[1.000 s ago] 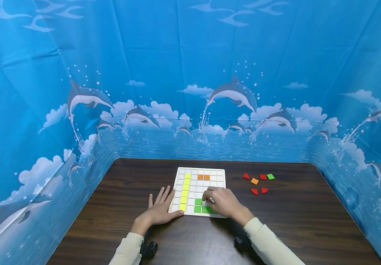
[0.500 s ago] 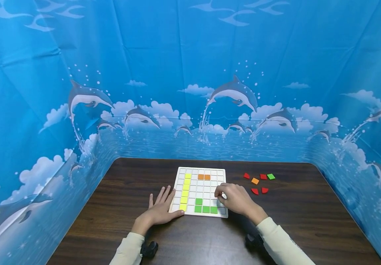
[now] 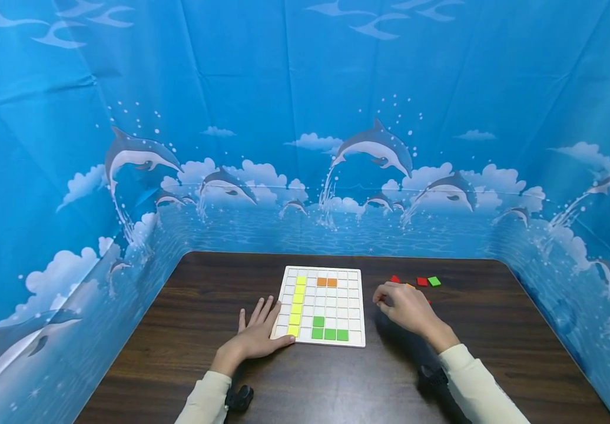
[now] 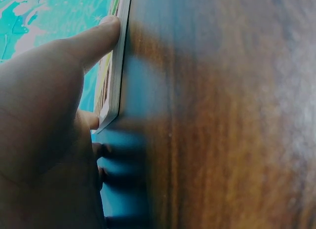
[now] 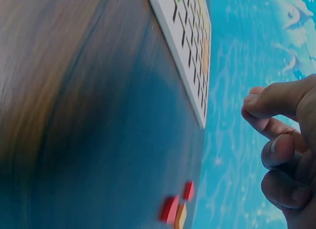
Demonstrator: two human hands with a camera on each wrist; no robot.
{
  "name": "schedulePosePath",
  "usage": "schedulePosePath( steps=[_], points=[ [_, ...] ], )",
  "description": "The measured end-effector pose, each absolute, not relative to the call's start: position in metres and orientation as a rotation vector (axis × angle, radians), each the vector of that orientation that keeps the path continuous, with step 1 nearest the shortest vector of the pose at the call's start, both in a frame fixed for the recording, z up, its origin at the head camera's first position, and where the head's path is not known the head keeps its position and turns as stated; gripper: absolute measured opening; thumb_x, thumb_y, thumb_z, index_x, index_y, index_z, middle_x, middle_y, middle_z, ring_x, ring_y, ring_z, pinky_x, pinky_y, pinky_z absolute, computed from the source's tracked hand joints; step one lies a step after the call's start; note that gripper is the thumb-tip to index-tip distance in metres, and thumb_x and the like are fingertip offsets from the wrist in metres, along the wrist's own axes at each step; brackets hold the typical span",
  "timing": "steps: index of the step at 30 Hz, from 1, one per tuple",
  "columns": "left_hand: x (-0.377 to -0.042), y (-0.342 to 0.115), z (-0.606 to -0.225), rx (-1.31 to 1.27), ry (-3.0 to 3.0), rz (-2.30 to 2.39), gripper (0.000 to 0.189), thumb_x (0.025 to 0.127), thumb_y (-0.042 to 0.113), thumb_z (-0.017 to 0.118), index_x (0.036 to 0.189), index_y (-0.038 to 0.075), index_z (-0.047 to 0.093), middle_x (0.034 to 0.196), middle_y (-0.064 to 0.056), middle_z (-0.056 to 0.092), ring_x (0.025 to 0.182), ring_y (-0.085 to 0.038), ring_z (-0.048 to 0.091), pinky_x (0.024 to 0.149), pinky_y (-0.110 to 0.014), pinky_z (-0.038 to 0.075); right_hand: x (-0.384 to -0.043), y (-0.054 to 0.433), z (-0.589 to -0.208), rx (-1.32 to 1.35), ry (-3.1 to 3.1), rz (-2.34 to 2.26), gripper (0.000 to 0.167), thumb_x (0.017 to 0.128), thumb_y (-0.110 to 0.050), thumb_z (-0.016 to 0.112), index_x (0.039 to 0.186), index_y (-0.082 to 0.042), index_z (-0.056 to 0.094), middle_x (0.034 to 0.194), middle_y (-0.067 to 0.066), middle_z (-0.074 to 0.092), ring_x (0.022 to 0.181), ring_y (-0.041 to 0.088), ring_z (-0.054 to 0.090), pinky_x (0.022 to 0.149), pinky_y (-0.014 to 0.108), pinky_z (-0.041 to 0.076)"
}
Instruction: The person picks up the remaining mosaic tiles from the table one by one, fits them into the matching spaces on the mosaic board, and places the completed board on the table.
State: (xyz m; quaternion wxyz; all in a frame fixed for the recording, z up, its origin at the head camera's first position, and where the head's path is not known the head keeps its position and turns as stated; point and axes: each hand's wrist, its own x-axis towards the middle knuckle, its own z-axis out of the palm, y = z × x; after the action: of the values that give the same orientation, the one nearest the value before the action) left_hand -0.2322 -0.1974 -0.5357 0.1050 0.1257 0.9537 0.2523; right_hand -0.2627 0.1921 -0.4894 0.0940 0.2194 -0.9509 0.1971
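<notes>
A white grid board [image 3: 331,306] lies on the table, bearing a column of yellow squares [image 3: 297,309], two orange squares [image 3: 327,282] and several green squares [image 3: 330,334]. My left hand [image 3: 257,338] rests at the board's left edge, fingers spread and thumb on its near corner; the left wrist view shows the thumb [image 4: 98,39] against the rim. To the right of the board, my right hand [image 3: 411,309] is above the table with loosely curled fingers. In the right wrist view nothing shows between its thumb and fingers [image 5: 279,152].
Loose pieces lie right of the board: red ones [image 3: 421,281], a green square [image 3: 434,281] and an orange one [image 3: 410,286]. My right hand partly hides this group. A blue dolphin-print curtain [image 3: 305,147] surrounds the dark wooden table [image 3: 305,383].
My right hand has moved right from over the green squares, off the board, toward the loose pieces. More of the board shows now. My left hand has stayed in place.
</notes>
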Motion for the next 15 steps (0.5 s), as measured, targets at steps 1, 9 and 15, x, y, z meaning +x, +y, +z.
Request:
schedulePosePath(
  steps=[1, 9, 15],
  points=[
    [-0.233, -0.198, -0.537, 0.373, 2.812, 0.748, 0.110, 0.092, 0.079, 0.061, 0.172, 0.014, 0.021, 0.181, -0.015, 0.008, 0.168, -0.039, -0.002, 0.122, -0.078, -0.014, -0.264, 0.197, -0.489, 0.645, -2.816, 0.582, 0.010, 0.092, -0.008, 0.081, 0.096, -0.017, 0.080, 0.090, -0.008, 0.072, 0.072, 0.006, 0.055, 0.064, 0.030, 0.051],
    [-0.241, -0.203, -0.552, 0.379, 2.840, 0.724, 0.114, 0.089, 0.085, 0.057, 0.173, 0.018, 0.020, 0.181, -0.013, 0.007, 0.168, -0.039, -0.002, 0.121, -0.080, -0.013, -0.269, 0.233, -0.493, 0.554, -2.799, 0.573, 0.010, 0.091, -0.007, 0.082, 0.096, -0.015, 0.080, 0.090, -0.006, 0.072, 0.070, 0.006, 0.057, 0.060, 0.030, 0.050],
    [-0.237, -0.199, -0.542, 0.369, 2.824, 0.719, 0.113, 0.091, 0.083, 0.058, 0.173, 0.016, 0.020, 0.181, -0.014, 0.007, 0.168, -0.039, -0.002, 0.122, -0.078, -0.014, -0.271, 0.254, -0.493, 0.524, -2.795, 0.587, 0.010, 0.092, -0.005, 0.079, 0.099, -0.013, 0.080, 0.093, -0.004, 0.073, 0.068, 0.007, 0.054, 0.056, 0.027, 0.045]
  ],
)
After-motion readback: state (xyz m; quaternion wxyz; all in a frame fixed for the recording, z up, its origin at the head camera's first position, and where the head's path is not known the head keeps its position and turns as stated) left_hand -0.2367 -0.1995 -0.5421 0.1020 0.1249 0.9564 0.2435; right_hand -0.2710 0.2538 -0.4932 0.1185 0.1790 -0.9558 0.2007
